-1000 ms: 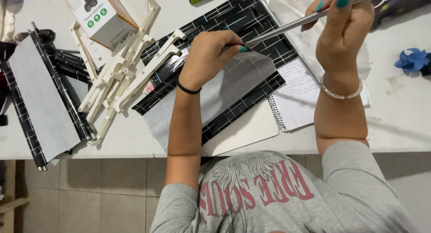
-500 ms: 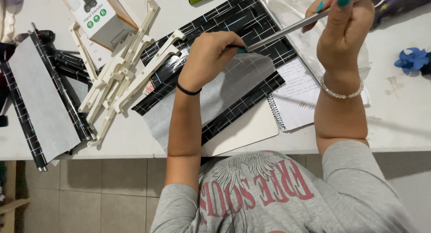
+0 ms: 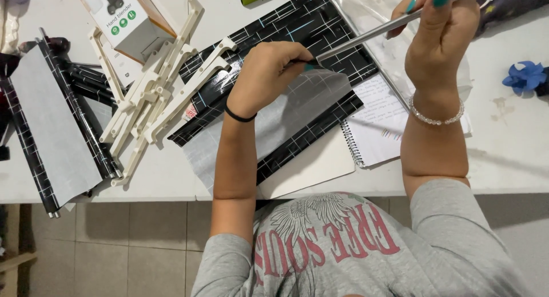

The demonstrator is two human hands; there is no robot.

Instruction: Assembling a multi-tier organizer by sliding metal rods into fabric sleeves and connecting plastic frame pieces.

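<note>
The left hand [image 3: 269, 74] is curled into a loose fist with its fingertips pinched around the lower end of a thin metal rod [image 3: 372, 33], just above a sheet of black paper with a pale line pattern [image 3: 297, 28]. The right hand [image 3: 437, 37] is raised higher, its fingers closed around the upper part of the same rod, so the rod runs on a slant from the left hand up to the right and on past the top edge of the view. A black band [image 3: 240, 116] circles the left wrist and a bead bracelet [image 3: 436, 117] circles the right. Under the left forearm lies a greyish sheet [image 3: 280, 131] with a dark patterned strip along its lower edge, partly overhanging the near edge of the white table [image 3: 514, 154]. Beside it, below the right wrist, an open spiral notebook [image 3: 380, 125] lies flat, and a clear plastic bag [image 3: 366, 11] lies under the rod. To the left of the hands a cream folding wooden frame [image 3: 154, 97] rests across the table, touching the patterned paper. Further left lie a second grey sheet edged in black [image 3: 54, 131] and some dark rolls [image 3: 86, 82]. A cardboard box [image 3: 128, 20] stands near the far edge, and a blue flower-shaped thing [image 3: 525, 77] sits well apart at the right
</note>
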